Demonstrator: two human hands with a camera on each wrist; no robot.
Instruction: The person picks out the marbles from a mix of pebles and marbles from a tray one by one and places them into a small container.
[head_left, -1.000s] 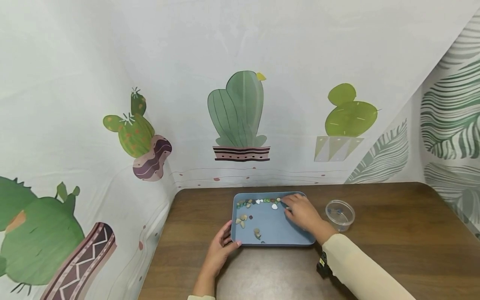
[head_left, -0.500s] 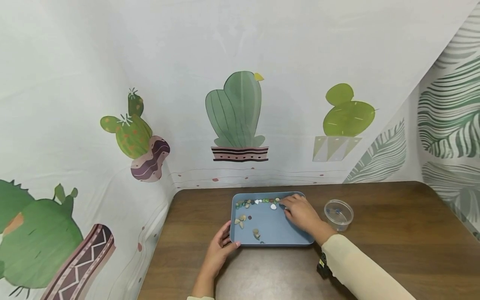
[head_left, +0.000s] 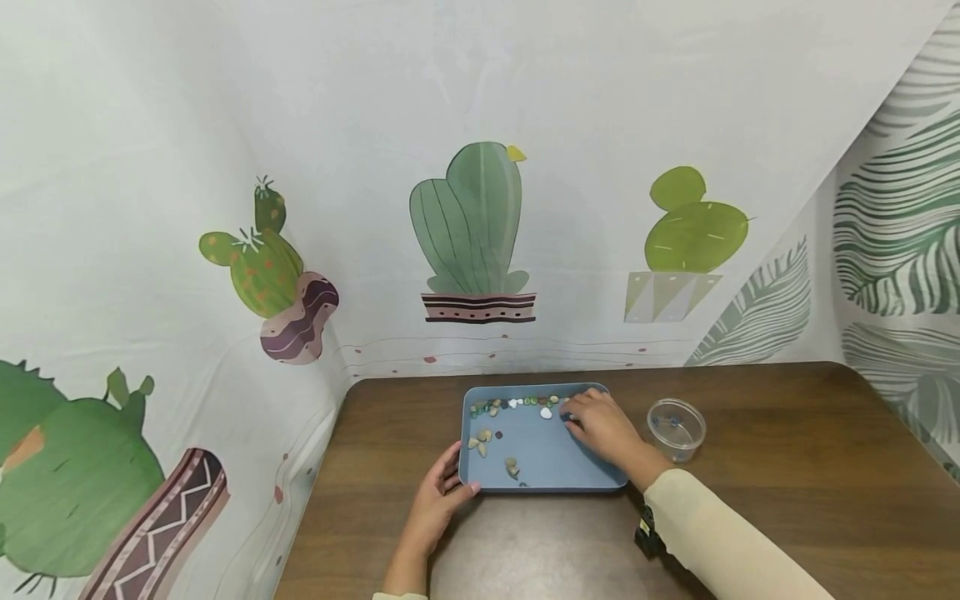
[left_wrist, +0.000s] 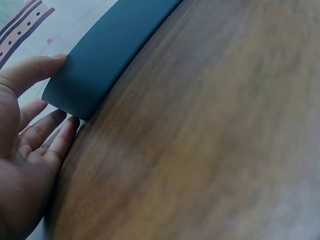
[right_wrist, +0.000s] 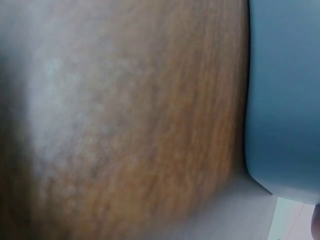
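A blue rectangular tray [head_left: 555, 458] lies on the table with several small pebbles in it. My left hand [head_left: 437, 500] holds its near left corner; in the left wrist view the thumb [left_wrist: 47, 62] is on the rim and the fingers touch the outer wall. Over the tray's far right part, my right hand [head_left: 603, 425] pinches a dark pebble [head_left: 567, 417] near the tray floor, mostly covered by the fingers. A row of coloured pebbles [head_left: 530, 401] runs along the far wall, and a white pebble [head_left: 546, 412] sits just in front of it.
A clear round tub [head_left: 677, 429] with a few blue bits stands right of the tray on the wooden table [head_left: 787, 483]. Tan pebbles [head_left: 480, 442] lie at the tray's left, others nearer the front. A cactus-print cloth [head_left: 585, 208] hangs behind.
My right fingers have drawn back slightly from the far row and curled in, with the dark pebble now showing between them. The left hand stays at the tray's corner.
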